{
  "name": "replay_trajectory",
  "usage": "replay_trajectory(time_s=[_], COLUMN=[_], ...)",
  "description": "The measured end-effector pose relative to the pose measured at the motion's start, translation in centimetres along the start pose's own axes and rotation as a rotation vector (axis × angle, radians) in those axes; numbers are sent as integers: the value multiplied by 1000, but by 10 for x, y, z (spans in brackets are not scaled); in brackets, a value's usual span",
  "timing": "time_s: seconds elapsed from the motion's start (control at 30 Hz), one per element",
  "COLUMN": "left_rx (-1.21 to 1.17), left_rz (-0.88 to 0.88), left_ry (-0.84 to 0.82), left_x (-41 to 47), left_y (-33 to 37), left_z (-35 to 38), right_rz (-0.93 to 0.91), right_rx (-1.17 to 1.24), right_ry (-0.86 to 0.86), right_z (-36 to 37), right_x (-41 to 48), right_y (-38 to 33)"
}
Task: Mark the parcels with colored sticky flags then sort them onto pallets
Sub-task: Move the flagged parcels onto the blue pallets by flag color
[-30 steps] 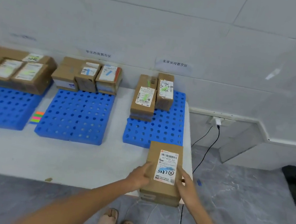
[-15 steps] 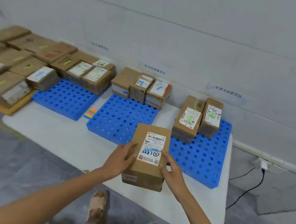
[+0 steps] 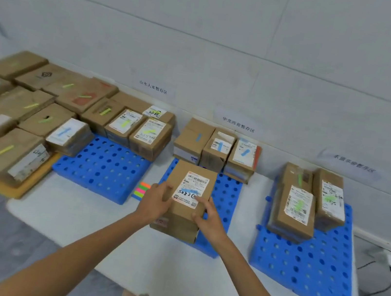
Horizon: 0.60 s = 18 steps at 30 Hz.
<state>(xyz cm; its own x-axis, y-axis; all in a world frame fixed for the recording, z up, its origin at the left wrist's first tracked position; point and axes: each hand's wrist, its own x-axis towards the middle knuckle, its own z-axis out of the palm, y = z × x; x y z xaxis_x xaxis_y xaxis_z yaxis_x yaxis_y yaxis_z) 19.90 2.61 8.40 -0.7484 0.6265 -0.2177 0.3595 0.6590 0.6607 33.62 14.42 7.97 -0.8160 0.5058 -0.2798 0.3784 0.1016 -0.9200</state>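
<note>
Here the left hand (image 3: 155, 200) and right hand (image 3: 206, 216) clasp a labelled parcel (image 3: 189, 198) by its sides over the front of the middle pallet (image 3: 227, 196), whose back edge carries three blue-flagged parcels (image 3: 217, 148). The right pallet (image 3: 304, 262) holds green-flagged parcels (image 3: 300, 208). The sticky flags (image 3: 141, 190) lie on the surface (image 3: 64, 209) beside the middle pallet.

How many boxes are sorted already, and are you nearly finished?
Done: flagged parcels sit on the left pallet, middle pallet and right pallet. In hand: the left hand and right hand hold a blue-marked parcel over the middle pallet, near other blue-flagged parcels. Left: setting it down, plus the pile at far left, which looks flagged but perhaps unsorted. So probably not nearly finished.
</note>
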Motion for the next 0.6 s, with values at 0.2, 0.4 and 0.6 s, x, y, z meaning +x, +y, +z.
replay_trajectory(time_s=[0.2, 0.4, 0.6], left_rx=[109, 146, 316], left_rz=[128, 215, 247], left_ry=[-188, -319, -329], left_x=[48, 96, 110], left_y=[-46, -62, -65], left_z=[-24, -38, -41], right_rz=[46, 106, 108], right_rx=[-93, -138, -343], right_ry=[96, 128, 153], right_z=[43, 53, 57], right_x=[50, 81, 92], right_y=[-3, -8, -17])
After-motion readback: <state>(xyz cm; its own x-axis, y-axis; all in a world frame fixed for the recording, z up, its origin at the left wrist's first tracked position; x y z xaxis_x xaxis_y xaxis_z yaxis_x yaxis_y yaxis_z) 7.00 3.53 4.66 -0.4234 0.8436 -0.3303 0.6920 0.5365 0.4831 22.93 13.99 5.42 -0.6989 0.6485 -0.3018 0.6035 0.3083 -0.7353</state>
